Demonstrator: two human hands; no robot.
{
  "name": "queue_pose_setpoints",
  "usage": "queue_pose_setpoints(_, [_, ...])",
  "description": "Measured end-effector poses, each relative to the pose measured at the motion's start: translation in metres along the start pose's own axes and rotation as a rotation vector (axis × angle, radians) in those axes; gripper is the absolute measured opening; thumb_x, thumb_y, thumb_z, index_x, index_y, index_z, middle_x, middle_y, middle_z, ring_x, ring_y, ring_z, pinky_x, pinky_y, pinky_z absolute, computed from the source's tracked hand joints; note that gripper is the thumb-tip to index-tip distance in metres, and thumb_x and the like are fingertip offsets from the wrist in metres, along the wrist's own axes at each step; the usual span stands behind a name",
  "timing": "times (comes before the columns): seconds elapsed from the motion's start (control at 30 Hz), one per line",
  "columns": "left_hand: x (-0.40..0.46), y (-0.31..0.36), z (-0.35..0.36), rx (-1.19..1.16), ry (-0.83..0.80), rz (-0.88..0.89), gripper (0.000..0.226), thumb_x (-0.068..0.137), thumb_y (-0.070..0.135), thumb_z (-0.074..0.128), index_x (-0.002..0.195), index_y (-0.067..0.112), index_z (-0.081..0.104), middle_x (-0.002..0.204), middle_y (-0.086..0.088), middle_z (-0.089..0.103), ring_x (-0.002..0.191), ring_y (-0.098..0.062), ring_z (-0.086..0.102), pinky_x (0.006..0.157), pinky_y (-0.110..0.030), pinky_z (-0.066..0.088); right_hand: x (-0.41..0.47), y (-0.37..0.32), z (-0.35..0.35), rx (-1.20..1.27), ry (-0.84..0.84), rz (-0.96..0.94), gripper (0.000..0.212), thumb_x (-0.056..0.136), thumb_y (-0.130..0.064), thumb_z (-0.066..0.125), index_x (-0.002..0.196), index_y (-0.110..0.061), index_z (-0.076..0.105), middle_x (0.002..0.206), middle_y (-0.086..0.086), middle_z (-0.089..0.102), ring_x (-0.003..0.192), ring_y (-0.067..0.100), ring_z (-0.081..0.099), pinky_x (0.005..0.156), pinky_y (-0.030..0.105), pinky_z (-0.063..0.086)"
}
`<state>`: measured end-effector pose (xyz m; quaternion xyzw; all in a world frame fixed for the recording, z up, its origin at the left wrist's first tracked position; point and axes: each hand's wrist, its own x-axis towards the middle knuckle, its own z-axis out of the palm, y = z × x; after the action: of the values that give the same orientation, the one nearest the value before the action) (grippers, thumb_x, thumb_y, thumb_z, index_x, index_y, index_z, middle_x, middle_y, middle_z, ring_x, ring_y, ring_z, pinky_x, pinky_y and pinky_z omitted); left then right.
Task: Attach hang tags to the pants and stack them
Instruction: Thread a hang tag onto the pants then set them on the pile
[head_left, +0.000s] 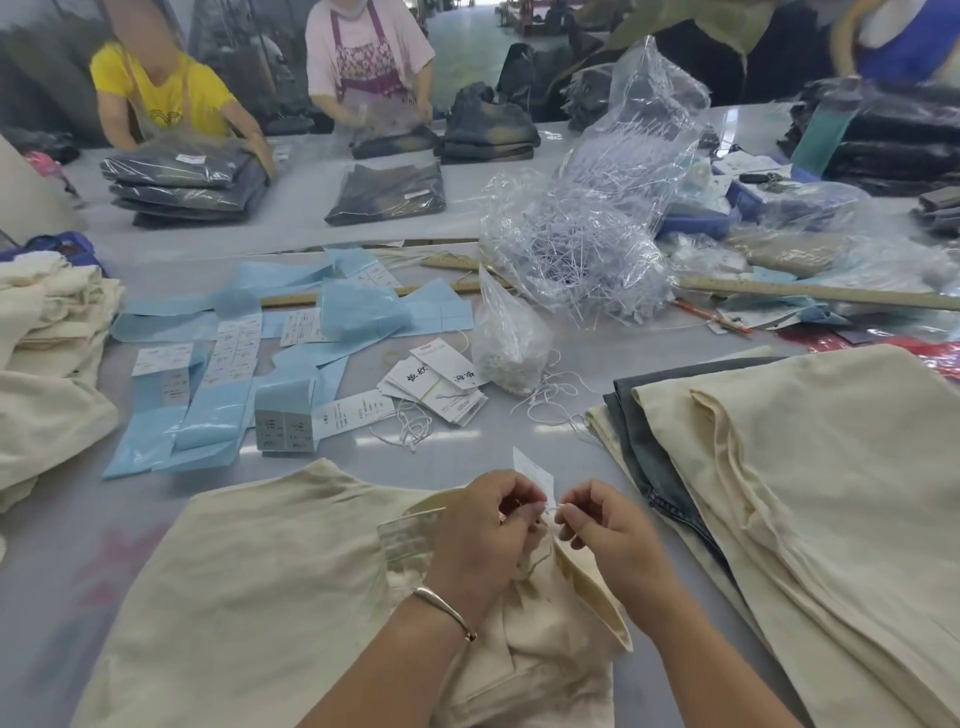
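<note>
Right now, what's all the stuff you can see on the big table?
Cream pants: one pair, under the hands, near edge.
Hang tag: one, white, between the hands.
String: one, white, pinched by both hands.
Pants stack: several, mostly cream, one grey, right.
Cream fabric pile: one, left edge.
Loose hang tags: a heap, white, centre.
Blue sheets: many, light blue, centre left.
Clear bags of fasteners: several, behind the tags.
Wooden rulers: two, tan, middle.
Bagged dark pants: several stacks, far side.
Other people: two, far side.
Left hand: pinching the string.
Right hand: pinching the string.
</note>
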<state>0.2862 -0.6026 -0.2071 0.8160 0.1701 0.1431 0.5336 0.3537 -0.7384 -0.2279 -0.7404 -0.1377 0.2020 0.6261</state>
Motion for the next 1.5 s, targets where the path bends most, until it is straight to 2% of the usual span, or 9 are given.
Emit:
queue_pose_setpoints(0.27, [-0.001, -0.003, 0.001, -0.027, 0.015, -0.019, 0.015, 0.079, 0.007, 0.075, 0.073, 0.020, 0.070, 0.065, 0.011, 0.069, 0.057, 0.001, 0.063, 0.055, -0.009, 0.042, 0.002, -0.002, 0.002, 0.190, -0.138, -0.013, 0.010, 0.090, 0.005, 0.056, 0.085, -0.001, 0.062, 0.068, 0.001, 0.063, 0.064, 0.010, 0.058, 0.060, 0.019, 0.047])
queue_pose_setpoints(0.5, [0.000, 0.001, -0.001, 0.024, -0.006, -0.031, 0.011, 0.079, 0.014, 0.076, 0.073, 0.020, 0.069, 0.065, 0.004, 0.069, 0.061, -0.011, 0.062, 0.065, -0.035, 0.054, 0.003, 0.002, 0.001, 0.281, -0.163, 0.008, 0.006, 0.092, 0.000, 0.056, 0.090, 0.004, 0.061, 0.076, 0.010, 0.065, 0.072, 0.017, 0.062, 0.066, 0.025, 0.050])
queue_pose_setpoints(0.67, [0.000, 0.003, -0.004, 0.082, -0.041, -0.022, 0.009, 0.080, 0.014, 0.074, 0.074, 0.018, 0.069, 0.063, 0.005, 0.068, 0.059, -0.006, 0.060, 0.064, -0.030, 0.052, 0.002, 0.003, 0.002, 0.306, -0.189, 0.013, 0.006, 0.091, -0.001, 0.057, 0.090, 0.002, 0.062, 0.076, 0.005, 0.066, 0.072, 0.014, 0.062, 0.066, 0.023, 0.050])
queue_pose_setpoints(0.83, [-0.001, 0.004, -0.005, 0.080, -0.060, -0.013, 0.007, 0.080, 0.013, 0.073, 0.074, 0.016, 0.068, 0.063, 0.004, 0.068, 0.059, -0.009, 0.061, 0.062, -0.030, 0.051, 0.001, 0.001, -0.002, 0.198, -0.173, -0.003, 0.006, 0.091, 0.002, 0.058, 0.088, 0.001, 0.063, 0.074, 0.005, 0.066, 0.072, 0.013, 0.062, 0.065, 0.022, 0.049])
queue_pose_setpoints(1.07, [0.000, 0.002, -0.007, 0.337, -0.090, 0.130, 0.001, 0.079, 0.019, 0.069, 0.079, 0.019, 0.070, 0.071, 0.008, 0.066, 0.068, -0.008, 0.060, 0.067, -0.029, 0.050, 0.002, -0.010, -0.002, -0.284, -0.102, -0.173, 0.019, 0.081, 0.003, 0.067, 0.074, -0.015, 0.068, 0.068, -0.005, 0.067, 0.063, 0.003, 0.058, 0.063, 0.016, 0.044])
queue_pose_setpoints(1.2, [0.002, 0.001, -0.009, 0.273, -0.113, 0.114, 0.006, 0.080, 0.015, 0.072, 0.076, 0.018, 0.070, 0.066, 0.009, 0.064, 0.064, -0.007, 0.058, 0.065, -0.026, 0.049, -0.001, -0.015, -0.004, -0.277, -0.074, -0.179, 0.020, 0.081, 0.004, 0.067, 0.073, -0.015, 0.069, 0.067, -0.002, 0.069, 0.064, 0.007, 0.062, 0.062, 0.018, 0.046])
queue_pose_setpoints(1.33, [0.004, 0.000, -0.017, 0.075, -0.183, 0.043, 0.020, 0.079, 0.002, 0.074, 0.071, 0.018, 0.065, 0.064, -0.005, 0.069, 0.054, -0.007, 0.062, 0.056, -0.020, 0.050, -0.004, -0.020, -0.005, -0.206, -0.112, -0.137, 0.013, 0.081, 0.006, 0.068, 0.077, -0.006, 0.070, 0.067, 0.004, 0.070, 0.065, 0.012, 0.065, 0.067, 0.027, 0.052])
queue_pose_setpoints(1.4, [0.007, 0.001, -0.022, 0.030, -0.229, 0.025, 0.017, 0.077, 0.002, 0.077, 0.071, 0.012, 0.064, 0.063, -0.011, 0.069, 0.054, -0.014, 0.065, 0.057, -0.025, 0.053, -0.005, -0.022, -0.007, -0.158, -0.138, -0.111, 0.011, 0.081, 0.007, 0.068, 0.078, -0.003, 0.071, 0.068, 0.007, 0.070, 0.066, 0.015, 0.065, 0.069, 0.029, 0.054])
queue_pose_setpoints(1.5, [0.011, 0.000, -0.028, 0.025, -0.288, -0.004, 0.021, 0.073, 0.007, 0.082, 0.069, 0.015, 0.063, 0.058, 0.001, 0.066, 0.053, -0.013, 0.062, 0.058, -0.025, 0.051, -0.007, -0.024, -0.010, -0.140, -0.192, -0.081, 0.011, 0.080, 0.007, 0.068, 0.077, -0.003, 0.071, 0.067, 0.008, 0.070, 0.063, 0.016, 0.064, 0.067, 0.027, 0.054])
